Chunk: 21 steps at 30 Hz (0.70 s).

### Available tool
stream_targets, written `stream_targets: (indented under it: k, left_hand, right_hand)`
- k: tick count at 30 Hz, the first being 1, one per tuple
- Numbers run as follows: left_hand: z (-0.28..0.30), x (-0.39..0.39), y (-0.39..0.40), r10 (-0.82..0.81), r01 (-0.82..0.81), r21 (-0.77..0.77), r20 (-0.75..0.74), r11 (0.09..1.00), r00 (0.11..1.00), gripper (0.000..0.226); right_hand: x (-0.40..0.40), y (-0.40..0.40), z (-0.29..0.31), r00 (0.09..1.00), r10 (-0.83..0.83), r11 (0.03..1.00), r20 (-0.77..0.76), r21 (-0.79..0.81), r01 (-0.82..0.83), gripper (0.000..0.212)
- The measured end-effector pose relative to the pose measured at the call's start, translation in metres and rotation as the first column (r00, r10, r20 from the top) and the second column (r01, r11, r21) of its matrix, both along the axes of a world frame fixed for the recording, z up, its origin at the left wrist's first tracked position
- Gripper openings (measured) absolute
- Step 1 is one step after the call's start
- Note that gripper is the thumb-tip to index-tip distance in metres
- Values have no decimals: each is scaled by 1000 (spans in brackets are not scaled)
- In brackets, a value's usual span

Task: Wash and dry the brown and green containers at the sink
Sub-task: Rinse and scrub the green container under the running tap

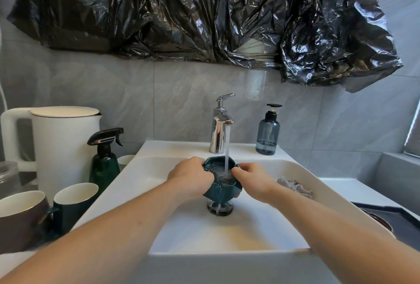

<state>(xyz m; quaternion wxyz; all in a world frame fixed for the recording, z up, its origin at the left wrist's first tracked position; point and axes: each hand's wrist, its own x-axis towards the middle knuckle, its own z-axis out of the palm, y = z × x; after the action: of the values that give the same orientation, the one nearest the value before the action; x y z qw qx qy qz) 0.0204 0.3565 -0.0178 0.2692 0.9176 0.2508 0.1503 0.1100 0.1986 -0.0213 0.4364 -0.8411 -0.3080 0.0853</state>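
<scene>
A dark green container point(221, 189) with a wavy rim is held over the drain of the white sink point(145, 172). My left hand point(191, 175) grips its left side and my right hand point(251, 180) grips its right rim. Water runs from the chrome tap point(219, 129) straight into the container, which is full and spilling over towards the drain point(220, 209). A brown mug point(20, 213) and a green mug point(75, 202) stand on the counter to the left of the sink.
A green spray bottle point(104, 161) and a white kettle point(56, 142) stand at the left. A blue soap dispenser point(268, 133) sits right of the tap. A grey cloth point(295, 186) lies on the sink's right rim. A dark tray point(386, 217) is at the right.
</scene>
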Motion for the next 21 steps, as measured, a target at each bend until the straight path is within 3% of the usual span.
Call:
stream_targets:
  k: [10, 21]
  left_hand:
    - [2, -3, -5, 31, -51, 208, 98, 977, 995, 17]
    - [-1, -3, -4, 0, -19, 224, 84, 974, 996, 13]
  right_hand:
    - [3, -1, -2, 997, -5, 998, 75, -61, 10, 22]
    - [7, -2, -3, 993, -1, 997, 120, -72, 10, 30]
